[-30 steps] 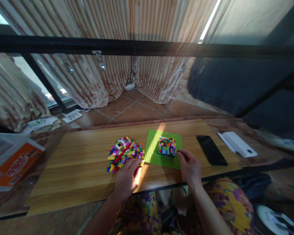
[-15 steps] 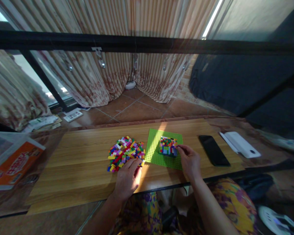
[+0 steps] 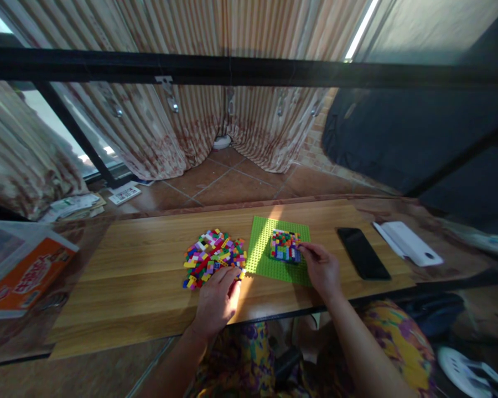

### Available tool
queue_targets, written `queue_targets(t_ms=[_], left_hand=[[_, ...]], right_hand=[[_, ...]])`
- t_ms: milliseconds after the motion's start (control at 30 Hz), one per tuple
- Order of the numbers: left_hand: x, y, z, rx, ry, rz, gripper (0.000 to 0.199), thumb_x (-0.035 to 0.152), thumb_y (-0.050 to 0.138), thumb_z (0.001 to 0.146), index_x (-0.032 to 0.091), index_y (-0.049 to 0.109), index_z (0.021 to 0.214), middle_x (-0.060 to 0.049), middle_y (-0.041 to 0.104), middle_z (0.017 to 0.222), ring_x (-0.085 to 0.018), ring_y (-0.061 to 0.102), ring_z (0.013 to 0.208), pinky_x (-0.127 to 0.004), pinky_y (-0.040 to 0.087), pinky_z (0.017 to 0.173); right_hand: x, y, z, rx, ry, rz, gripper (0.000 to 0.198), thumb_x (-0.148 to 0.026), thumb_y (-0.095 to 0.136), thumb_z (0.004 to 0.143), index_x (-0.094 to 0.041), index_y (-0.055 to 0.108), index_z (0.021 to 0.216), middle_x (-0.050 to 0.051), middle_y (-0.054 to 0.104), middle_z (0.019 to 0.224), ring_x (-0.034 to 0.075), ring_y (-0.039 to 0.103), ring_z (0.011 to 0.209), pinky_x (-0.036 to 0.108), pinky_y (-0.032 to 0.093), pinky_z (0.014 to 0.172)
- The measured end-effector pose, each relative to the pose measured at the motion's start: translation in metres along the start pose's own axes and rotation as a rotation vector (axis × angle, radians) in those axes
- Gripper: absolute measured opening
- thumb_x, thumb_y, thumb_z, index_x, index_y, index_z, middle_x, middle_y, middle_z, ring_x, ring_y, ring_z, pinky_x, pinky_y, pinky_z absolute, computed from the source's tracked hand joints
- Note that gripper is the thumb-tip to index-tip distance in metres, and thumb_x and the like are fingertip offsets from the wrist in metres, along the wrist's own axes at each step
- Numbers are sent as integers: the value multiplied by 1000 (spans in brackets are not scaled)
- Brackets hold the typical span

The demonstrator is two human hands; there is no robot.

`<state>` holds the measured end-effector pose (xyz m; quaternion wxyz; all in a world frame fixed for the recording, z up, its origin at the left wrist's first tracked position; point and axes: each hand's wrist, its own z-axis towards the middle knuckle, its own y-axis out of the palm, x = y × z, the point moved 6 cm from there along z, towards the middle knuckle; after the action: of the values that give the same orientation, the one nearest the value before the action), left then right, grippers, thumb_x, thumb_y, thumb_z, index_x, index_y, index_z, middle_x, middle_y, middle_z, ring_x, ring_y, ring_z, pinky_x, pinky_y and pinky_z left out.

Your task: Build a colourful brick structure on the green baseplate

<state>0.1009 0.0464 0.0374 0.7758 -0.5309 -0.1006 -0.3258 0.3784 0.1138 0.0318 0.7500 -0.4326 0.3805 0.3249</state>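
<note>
On the wooden board lies a bright green studded baseplate (image 3: 259, 260), partly sunlit. A low square block of many-coloured toy bricks (image 3: 285, 246) stands on it. My right hand (image 3: 322, 270) pinches at the block's right edge, fingertips pressed together on what looks like a small toy brick, mostly hidden. Left of the baseplate spreads a loose pile of small mixed-colour bricks (image 3: 211, 257). My left hand (image 3: 218, 298) rests at the pile's near right edge with its fingers curled together; whatever they hold, if anything, cannot be made out.
A black phone (image 3: 363, 253) lies on the board (image 3: 141, 276) right of the baseplate. Beyond it is a white flat object (image 3: 410, 243). A clear bin with an orange label (image 3: 29, 276) stands at the left. A dark metal bar (image 3: 249, 71) crosses above, before striped curtains (image 3: 182, 127).
My right fingertips have shifted very slightly left along the brick block's right edge. The left hand stays by the pile. The whole view has moved a little.
</note>
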Motion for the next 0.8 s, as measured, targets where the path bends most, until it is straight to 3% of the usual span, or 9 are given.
queue_targets(t_ms=[167, 367, 800], left_hand=[[2, -2, 0, 16, 20, 3, 24, 15, 52, 88, 20, 61, 110, -7, 68, 105, -20, 65, 98, -33, 54, 86], [2, -2, -1, 28, 23, -1, 25, 13, 53, 87, 20, 61, 109, -7, 68, 105, -21, 64, 99, -33, 53, 87], [1, 0, -1, 20, 41, -6, 22, 14, 53, 88, 20, 61, 108, -6, 68, 102, -19, 64, 96, -31, 53, 85]], right_hand=[[-5, -2, 3, -87, -67, -86, 27, -42, 58, 84, -20, 73, 86, 7, 73, 87, 21, 66, 79, 34, 51, 73], [-18, 0, 8, -187, -261, -284, 28, -37, 50, 90, -21, 73, 93, 8, 72, 92, 21, 66, 82, 34, 50, 75], [-22, 0, -2, -116, -456, -387, 29, -30, 47, 95, -19, 73, 95, 8, 72, 87, 19, 66, 80, 30, 51, 75]])
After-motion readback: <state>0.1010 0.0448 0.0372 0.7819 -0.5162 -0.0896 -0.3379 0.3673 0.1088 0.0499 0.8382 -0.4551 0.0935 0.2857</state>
